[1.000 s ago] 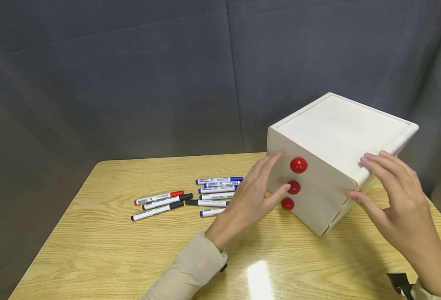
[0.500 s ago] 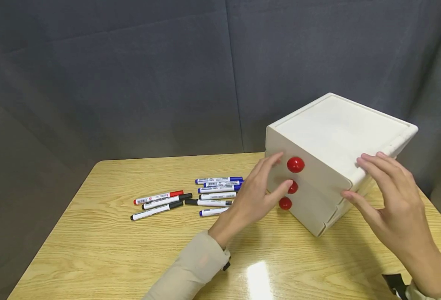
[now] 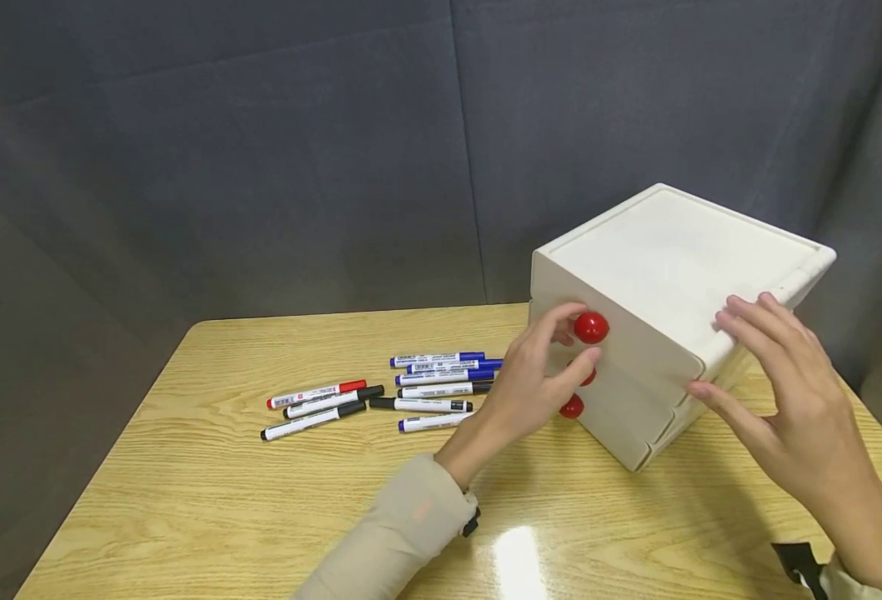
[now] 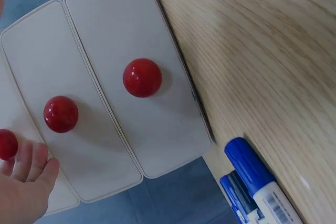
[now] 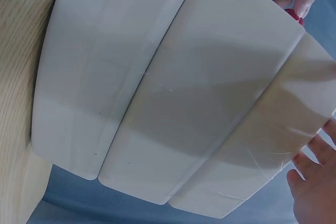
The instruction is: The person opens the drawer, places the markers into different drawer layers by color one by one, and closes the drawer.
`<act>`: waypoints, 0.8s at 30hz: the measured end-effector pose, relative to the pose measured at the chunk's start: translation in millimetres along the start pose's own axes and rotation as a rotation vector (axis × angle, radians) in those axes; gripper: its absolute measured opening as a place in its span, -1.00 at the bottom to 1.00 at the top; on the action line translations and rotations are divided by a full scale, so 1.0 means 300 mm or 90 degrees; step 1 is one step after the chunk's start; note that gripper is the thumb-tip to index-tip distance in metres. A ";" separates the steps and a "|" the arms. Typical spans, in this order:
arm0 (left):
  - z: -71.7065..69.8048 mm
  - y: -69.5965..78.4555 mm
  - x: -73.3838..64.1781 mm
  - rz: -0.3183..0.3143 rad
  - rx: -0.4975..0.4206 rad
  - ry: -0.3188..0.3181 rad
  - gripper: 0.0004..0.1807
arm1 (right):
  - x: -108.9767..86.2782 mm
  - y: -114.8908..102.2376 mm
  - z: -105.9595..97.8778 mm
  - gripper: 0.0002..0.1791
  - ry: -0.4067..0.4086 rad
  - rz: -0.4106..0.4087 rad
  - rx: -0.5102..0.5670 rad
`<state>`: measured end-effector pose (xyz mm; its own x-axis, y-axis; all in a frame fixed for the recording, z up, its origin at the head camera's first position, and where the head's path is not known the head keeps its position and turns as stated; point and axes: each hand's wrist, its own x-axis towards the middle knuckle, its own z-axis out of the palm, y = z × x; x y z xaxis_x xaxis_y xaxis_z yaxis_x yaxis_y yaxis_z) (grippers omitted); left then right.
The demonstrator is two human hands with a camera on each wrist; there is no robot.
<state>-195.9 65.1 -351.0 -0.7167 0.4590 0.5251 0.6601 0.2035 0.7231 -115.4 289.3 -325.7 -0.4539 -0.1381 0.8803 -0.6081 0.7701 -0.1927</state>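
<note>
Nearest, in front of the white three-drawer cabinet (image 3: 651, 354), are a beige left sleeve (image 3: 396, 525), cut off by the lower edge, and a scrap of the right sleeve (image 3: 864, 586) beside a black strap (image 3: 795, 560). The right hand (image 3: 801, 408) rests extended fingers on the cabinet's right upper edge, its grip loose, and blocks part of that side.

At the cabinet's front, the left hand (image 3: 531, 375) bends its fingers about the top red knob (image 3: 591, 327); I cannot tell whether the grip has closed on it. Its thumb covers much of the middle knob (image 4: 61, 114), which shows whole from the left wrist, like the bottom knob (image 4: 142, 77); there the top knob is clipped.

The cabinet stands on the wood-grain bench (image 3: 223, 500); its back is out of sight. Left of it lie six whiteboard markers (image 3: 437, 391), the nearest one's end hidden by the left hand, and farther left three more markers (image 3: 324, 406), their print unreadable. Behind the cabinet hangs a dark grey curtain (image 3: 298, 167).
</note>
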 end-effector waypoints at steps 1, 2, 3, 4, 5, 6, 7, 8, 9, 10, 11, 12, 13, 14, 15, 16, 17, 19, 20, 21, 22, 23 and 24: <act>0.004 0.001 0.002 0.004 0.000 0.004 -0.49 | -0.003 0.005 0.000 -0.13 -0.001 0.001 0.000; 0.008 0.003 0.003 0.007 -0.002 0.009 -0.50 | -0.006 0.009 -0.001 -0.13 -0.002 0.002 -0.001; 0.011 0.005 0.004 0.009 -0.004 0.014 -0.50 | -0.010 0.013 -0.001 -0.14 -0.002 0.003 0.000; 0.014 0.007 0.006 0.012 -0.004 0.019 -0.51 | -0.012 0.017 -0.001 -0.14 -0.003 0.003 0.000; 0.017 0.008 0.008 0.014 -0.003 0.024 -0.52 | -0.015 0.021 -0.001 -0.15 -0.004 0.004 0.000; 0.019 0.010 0.010 0.015 -0.002 0.028 -0.53 | -0.017 0.023 -0.002 -0.15 -0.005 0.005 0.000; 0.021 0.012 0.011 0.015 -0.001 0.032 -0.54 | -0.019 0.025 -0.003 -0.16 -0.005 0.006 0.000; 0.022 0.014 0.013 0.015 0.000 0.034 -0.56 | -0.020 0.027 -0.003 -0.16 -0.008 0.008 -0.001; 0.024 0.015 0.014 0.012 0.001 0.035 -0.57 | -0.021 0.029 -0.004 -0.15 -0.011 0.011 -0.003; 0.024 0.017 0.015 0.011 0.002 0.036 -0.58 | -0.022 0.029 -0.005 -0.15 -0.013 0.014 -0.005; 0.024 0.018 0.016 0.009 0.004 0.036 -0.59 | -0.022 0.030 -0.006 -0.15 -0.016 0.018 -0.006; 0.024 0.019 0.017 0.007 0.005 0.035 -0.60 | -0.022 0.030 -0.007 -0.14 -0.018 0.022 -0.007; 0.024 0.020 0.017 0.006 0.007 0.034 -0.60 | -0.023 0.030 -0.007 -0.14 -0.019 0.024 -0.008; 0.023 0.021 0.018 0.004 0.008 0.032 -0.61 | -0.023 0.029 -0.007 -0.14 -0.020 0.025 -0.007; 0.023 0.022 0.017 0.002 0.010 0.031 -0.61 | -0.023 0.029 -0.007 -0.14 -0.019 0.026 -0.006; 0.021 0.022 0.017 0.000 0.011 0.029 -0.61 | -0.023 0.029 -0.007 -0.14 -0.017 0.025 -0.005; 0.020 0.023 0.016 -0.002 0.014 0.028 -0.61 | -0.023 0.029 -0.007 -0.14 -0.016 0.025 -0.004; 0.017 0.023 0.014 -0.005 0.016 0.026 -0.61 | -0.023 0.028 -0.007 -0.15 -0.012 0.023 -0.002; 0.016 0.023 0.013 -0.005 0.018 0.025 -0.61 | -0.023 0.028 -0.007 -0.15 -0.011 0.021 0.000; 0.014 0.023 0.012 -0.004 0.019 0.024 -0.61 | -0.023 0.028 -0.007 -0.15 -0.010 0.020 0.001; 0.013 0.023 0.010 -0.002 0.018 0.023 -0.62 | -0.023 0.028 -0.008 -0.15 -0.011 0.019 0.002; 0.012 0.022 0.009 0.001 0.018 0.022 -0.62 | -0.022 0.029 -0.008 -0.15 -0.013 0.020 0.002; 0.010 0.022 0.007 0.002 0.017 0.020 -0.62 | -0.022 0.029 -0.009 -0.15 -0.015 0.020 0.003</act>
<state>-192.3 70.0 -346.5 -0.7210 0.4324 0.5415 0.6680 0.2258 0.7091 -115.9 298.5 -332.2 -0.4878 -0.1289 0.8634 -0.5968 0.7711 -0.2221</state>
